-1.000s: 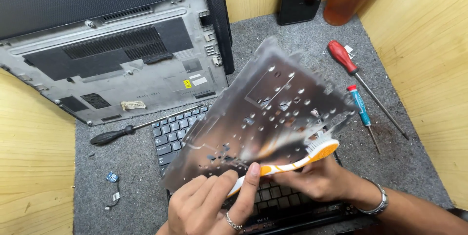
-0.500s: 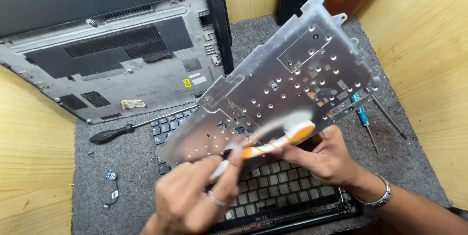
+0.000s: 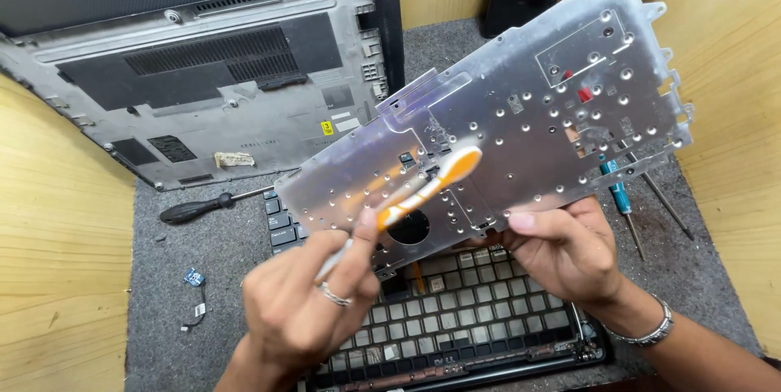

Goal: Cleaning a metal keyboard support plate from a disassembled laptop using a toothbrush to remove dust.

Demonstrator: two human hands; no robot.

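Note:
My left hand (image 3: 305, 302) grips an orange and white toothbrush (image 3: 423, 189), its head laid against a silver perforated metal plate (image 3: 521, 124). My right hand (image 3: 565, 250) holds that plate by its lower edge, tilted up over a laptop keyboard frame (image 3: 455, 319) that lies on the grey mat. A ring is on my left hand and a bracelet on my right wrist.
A grey laptop bottom cover (image 3: 203, 91) leans at the back left. A black-handled screwdriver (image 3: 195, 209) lies on the mat (image 3: 211, 278), and a blue-handled screwdriver (image 3: 620, 197) shows behind the plate. Small loose parts (image 3: 194, 278) sit at the left. Wooden walls flank both sides.
The metal plate has been lifted and tilted higher, uncovering more of the keyboard frame. The toothbrush has moved up along the plate's face with my left hand.

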